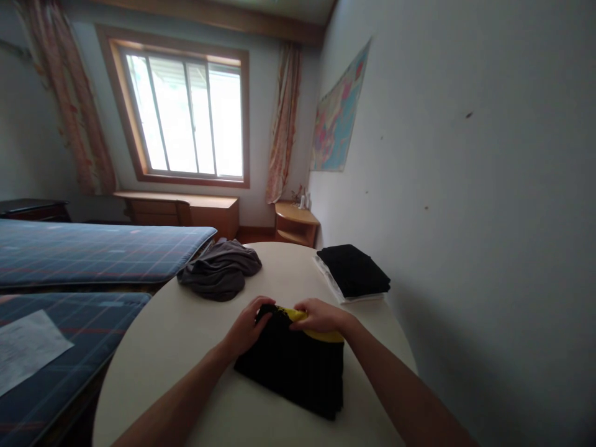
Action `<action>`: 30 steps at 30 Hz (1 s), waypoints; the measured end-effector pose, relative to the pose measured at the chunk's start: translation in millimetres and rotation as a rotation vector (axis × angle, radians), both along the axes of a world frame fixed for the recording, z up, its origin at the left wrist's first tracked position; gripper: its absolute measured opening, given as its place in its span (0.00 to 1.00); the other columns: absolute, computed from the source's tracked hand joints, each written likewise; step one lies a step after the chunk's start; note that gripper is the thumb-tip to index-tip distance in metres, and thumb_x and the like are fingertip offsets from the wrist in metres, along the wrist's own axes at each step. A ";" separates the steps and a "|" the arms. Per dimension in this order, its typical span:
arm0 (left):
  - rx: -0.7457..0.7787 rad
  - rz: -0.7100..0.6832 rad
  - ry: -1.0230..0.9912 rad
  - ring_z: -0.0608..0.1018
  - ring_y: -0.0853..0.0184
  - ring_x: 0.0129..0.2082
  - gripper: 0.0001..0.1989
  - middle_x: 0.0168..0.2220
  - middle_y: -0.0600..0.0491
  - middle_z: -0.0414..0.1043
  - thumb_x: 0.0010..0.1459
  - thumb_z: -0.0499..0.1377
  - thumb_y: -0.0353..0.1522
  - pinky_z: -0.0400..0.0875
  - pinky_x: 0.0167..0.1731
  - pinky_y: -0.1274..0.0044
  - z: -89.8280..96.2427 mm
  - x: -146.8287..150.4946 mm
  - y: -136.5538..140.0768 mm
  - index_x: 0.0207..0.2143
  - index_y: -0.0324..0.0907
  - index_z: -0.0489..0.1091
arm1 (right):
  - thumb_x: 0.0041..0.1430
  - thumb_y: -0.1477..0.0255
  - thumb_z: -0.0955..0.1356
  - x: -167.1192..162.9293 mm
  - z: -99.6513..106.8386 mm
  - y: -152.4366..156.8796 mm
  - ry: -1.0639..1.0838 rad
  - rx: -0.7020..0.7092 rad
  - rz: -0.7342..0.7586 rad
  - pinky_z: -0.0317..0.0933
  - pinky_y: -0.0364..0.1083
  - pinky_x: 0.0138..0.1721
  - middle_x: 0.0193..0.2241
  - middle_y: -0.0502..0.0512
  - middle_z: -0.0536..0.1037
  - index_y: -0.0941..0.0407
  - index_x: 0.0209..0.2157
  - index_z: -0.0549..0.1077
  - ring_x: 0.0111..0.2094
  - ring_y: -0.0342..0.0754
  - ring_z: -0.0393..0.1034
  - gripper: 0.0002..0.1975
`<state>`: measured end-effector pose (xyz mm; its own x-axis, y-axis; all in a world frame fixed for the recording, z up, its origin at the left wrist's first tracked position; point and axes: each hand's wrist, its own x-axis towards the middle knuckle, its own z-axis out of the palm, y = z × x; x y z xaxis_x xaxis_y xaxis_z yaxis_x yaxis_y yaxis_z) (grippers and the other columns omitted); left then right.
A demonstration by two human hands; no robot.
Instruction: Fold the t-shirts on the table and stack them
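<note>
A folded black garment (293, 369) with a yellow part along its far edge lies on the round white table (153, 366) in front of me. My left hand (249, 324) grips its far left corner, thumb on top and fingers over the edge. At the far edge, right of the middle, my right hand (319, 315) pinches the cloth by the yellow part. Some of the yellow is hidden under that hand. What kind of garment it is, I cannot tell.
A crumpled dark grey cloth (221, 270) lies at the table's far left. Folded black cloth (354, 270) rests on white material (333, 285) at the far right, beside the wall (488, 248). To the left are blue plaid mattresses (102, 251), one with a paper sheet (30, 347) on it.
</note>
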<state>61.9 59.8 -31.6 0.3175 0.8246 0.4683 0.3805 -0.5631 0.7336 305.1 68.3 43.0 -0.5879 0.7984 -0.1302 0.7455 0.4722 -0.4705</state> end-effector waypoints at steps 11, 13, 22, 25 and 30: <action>0.037 0.098 0.549 0.61 0.55 0.65 0.26 0.64 0.43 0.61 0.66 0.50 0.39 0.53 0.64 0.59 -14.9 -4.2 8.0 0.63 0.38 0.58 | 0.59 0.66 0.66 58.8 5.8 17.6 0.071 0.219 -0.327 0.62 0.46 0.42 0.41 0.59 0.79 0.58 0.44 0.73 0.40 0.52 0.73 0.14; 0.025 0.097 0.605 0.59 0.55 0.66 0.26 0.64 0.43 0.60 0.66 0.49 0.40 0.52 0.65 0.60 -17.5 -4.5 8.6 0.63 0.38 0.58 | 0.59 0.67 0.66 66.1 16.8 26.6 0.075 0.279 -0.373 0.61 0.45 0.41 0.41 0.58 0.79 0.57 0.43 0.73 0.39 0.52 0.73 0.13; 0.057 0.079 0.603 0.58 0.57 0.66 0.26 0.65 0.45 0.59 0.66 0.50 0.38 0.51 0.66 0.60 -27.8 -8.6 14.3 0.64 0.40 0.57 | 0.57 0.66 0.68 99.3 77.0 84.5 -0.001 0.452 -0.510 0.60 0.43 0.41 0.41 0.57 0.80 0.56 0.42 0.76 0.41 0.51 0.73 0.12; 0.047 0.082 0.606 0.59 0.56 0.66 0.26 0.65 0.46 0.60 0.65 0.50 0.37 0.52 0.66 0.60 -27.1 -7.0 13.6 0.64 0.40 0.57 | 0.57 0.64 0.69 122.1 94.8 110.6 0.018 0.472 -0.565 0.60 0.43 0.42 0.41 0.58 0.81 0.58 0.45 0.76 0.42 0.52 0.74 0.16; 0.037 0.094 0.599 0.58 0.56 0.66 0.26 0.65 0.47 0.60 0.65 0.51 0.38 0.52 0.66 0.60 -26.6 -5.8 13.1 0.64 0.42 0.58 | 0.58 0.60 0.69 164.5 104.5 145.0 -0.048 0.520 -0.740 0.61 0.44 0.44 0.47 0.62 0.79 0.60 0.51 0.74 0.45 0.53 0.73 0.23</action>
